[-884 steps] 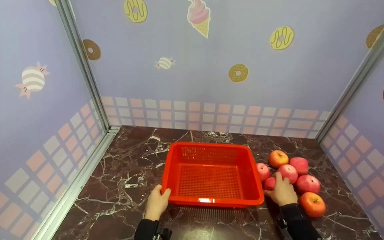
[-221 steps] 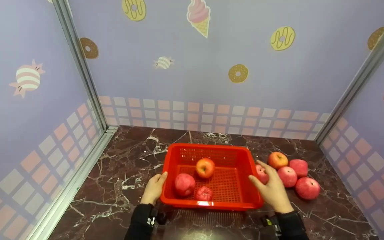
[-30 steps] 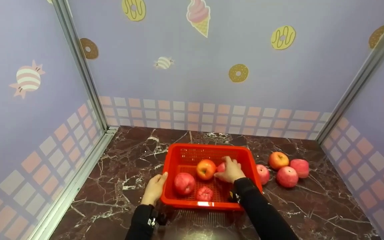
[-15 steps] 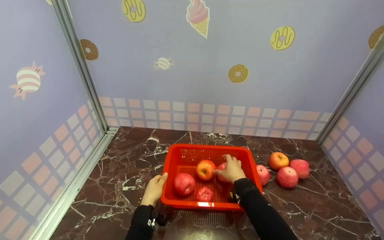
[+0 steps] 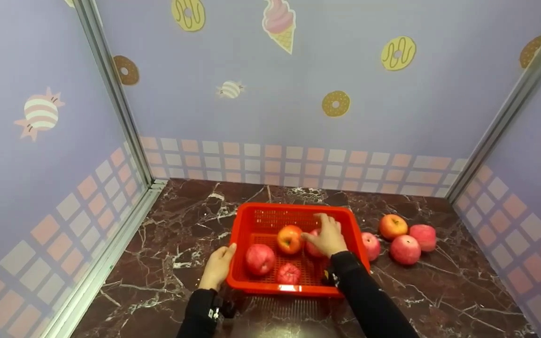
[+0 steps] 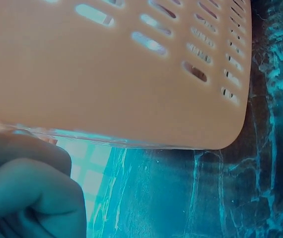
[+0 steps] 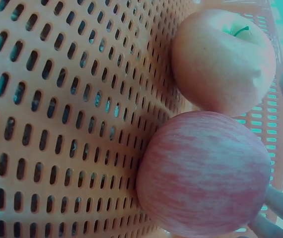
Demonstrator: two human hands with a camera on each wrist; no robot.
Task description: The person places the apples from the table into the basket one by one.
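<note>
Seen from the head view, we find a red basket (image 5: 317, 290) on the dark marbled worktop (image 5: 158, 263), and the person's left hand (image 5: 217, 266) holds its rim at about 9 o'clock, thumb over the edge. The right hand (image 5: 329, 237) is inside at 2 o'clock, its fingers spread wide over a streaked red apple (image 5: 314, 245); we cannot tell whether any fingertip touches it. In the right wrist view we see that apple against an orange-yellow apple (image 5: 289, 239), which sits near the basket's middle. We also note a plain red apple (image 5: 259, 259) at 8 o'clock and a small puckered red fruit (image 5: 289, 273) towards 6. Outside, at 3 o'clock, we count four more: a pink apple (image 5: 370, 246) close beside the basket, then a yellow-orange apple (image 5: 392, 227) and two rosy apples (image 5: 405, 249).
</note>
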